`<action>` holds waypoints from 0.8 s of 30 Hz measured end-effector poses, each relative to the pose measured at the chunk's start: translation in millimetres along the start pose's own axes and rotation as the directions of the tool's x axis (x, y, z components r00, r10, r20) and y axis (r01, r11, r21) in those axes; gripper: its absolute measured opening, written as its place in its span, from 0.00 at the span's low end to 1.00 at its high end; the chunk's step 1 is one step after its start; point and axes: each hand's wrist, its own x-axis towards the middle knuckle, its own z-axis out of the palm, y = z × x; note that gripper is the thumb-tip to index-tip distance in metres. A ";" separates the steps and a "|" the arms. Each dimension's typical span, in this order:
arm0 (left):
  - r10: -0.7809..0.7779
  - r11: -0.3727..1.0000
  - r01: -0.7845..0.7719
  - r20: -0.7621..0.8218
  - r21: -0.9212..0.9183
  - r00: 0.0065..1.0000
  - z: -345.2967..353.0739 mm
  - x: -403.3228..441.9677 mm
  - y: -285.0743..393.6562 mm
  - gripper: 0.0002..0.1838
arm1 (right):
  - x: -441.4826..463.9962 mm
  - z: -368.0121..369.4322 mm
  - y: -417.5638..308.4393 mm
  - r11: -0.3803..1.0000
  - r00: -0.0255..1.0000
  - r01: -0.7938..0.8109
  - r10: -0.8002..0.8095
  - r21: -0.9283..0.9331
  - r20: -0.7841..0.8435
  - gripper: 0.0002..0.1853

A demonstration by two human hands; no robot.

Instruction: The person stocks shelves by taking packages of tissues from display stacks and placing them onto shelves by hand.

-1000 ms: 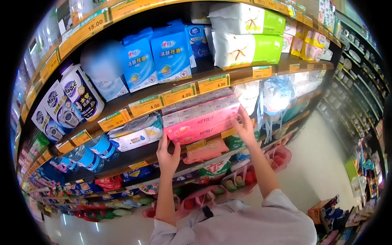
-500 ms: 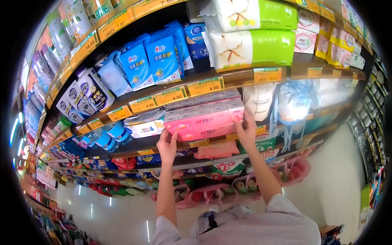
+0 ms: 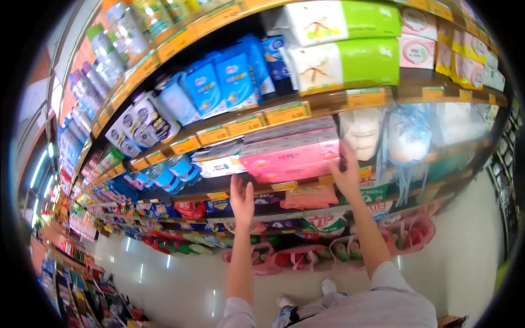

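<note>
Two stacked pink packs of pocket tissues [image 3: 295,158] lie on the middle shelf, grey-topped packets showing through the upper wrap. Just below their left end is my left hand [image 3: 241,202], raised with its fingers apart and nothing in it. My right hand [image 3: 345,174] is at their right end, fingers spread and thumb close to the lower corner; whether it still touches the wrap I cannot tell. To the left of the pink packs sits a white wipes pack [image 3: 219,164]. On their right stands a bag of cotton tissue [image 3: 362,131].
Blue packs [image 3: 235,79] and green-and-white cotton tissue packs [image 3: 369,60] fill the shelf above. Blue bottles [image 3: 183,168] stand to the left. Orange price tags [image 3: 287,113] line the shelf edges. Pink baskets [image 3: 301,259] sit low by the floor [image 3: 180,284].
My left hand has come off the pink tissue packs and dropped slightly below them. The right hand has loosened at their right end. The packs sit farther back on the shelf, and the view has shifted.
</note>
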 end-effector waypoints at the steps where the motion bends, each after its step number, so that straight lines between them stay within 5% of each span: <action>1: -0.026 0.997 0.028 -0.027 0.071 0.999 -16.2 -15.7 5.1 0.27 | -2.5 -4.1 -7.0 1.000 0.999 0.027 -0.027 0.015 -0.041 0.30; 4: -0.194 0.978 0.197 0.049 -0.061 0.980 -60.8 -101.8 24.0 0.18 | -20.2 -12.9 -43.8 1.000 0.989 0.010 -0.007 0.019 -0.151 0.30; 6: -0.038 0.966 -0.022 0.221 0.259 0.974 -95.1 -180.4 -14.6 0.12 | -52.6 -7.2 -47.6 1.000 0.983 0.010 -0.008 0.009 -0.182 0.26; 7: -0.436 0.897 0.404 0.212 0.179 0.875 -112.4 -233.0 -14.0 0.11 | -71.5 1.6 -63.5 1.000 0.992 0.015 -0.012 0.024 -0.127 0.24; 8: -0.584 0.786 0.421 0.322 0.453 0.745 -130.9 -253.4 3.3 0.11 | -93.4 10.8 -82.3 0.999 0.998 0.019 -0.017 0.040 -0.067 0.22; 10: -0.693 0.709 0.678 0.366 0.194 0.621 -174.4 -322.6 -16.4 0.13 | -162.2 42.2 -90.5 0.997 0.990 -0.081 0.080 0.003 0.120 0.18; 11: -0.700 0.705 0.687 0.324 0.175 0.636 -191.4 -338.5 -13.8 0.13 | -180.7 58.2 -114.6 0.991 0.961 -0.092 0.063 0.095 0.269 0.16; 14: -0.790 0.605 0.796 0.116 -0.022 0.603 -243.6 -370.6 13.3 0.13 | -257.1 114.6 -182.7 0.912 0.789 -0.249 -0.004 0.325 0.614 0.11; 16: -0.781 0.622 0.773 0.034 0.122 0.624 -280.2 -371.4 31.8 0.11 | -318.4 143.6 -211.0 0.882 0.578 -0.355 -0.055 0.311 0.814 0.09; 24: -0.674 0.657 0.741 -0.330 0.140 0.661 -405.5 -418.9 80.2 0.13 | -445.3 212.9 -369.7 0.751 0.069 -0.417 -0.535 0.512 0.842 0.07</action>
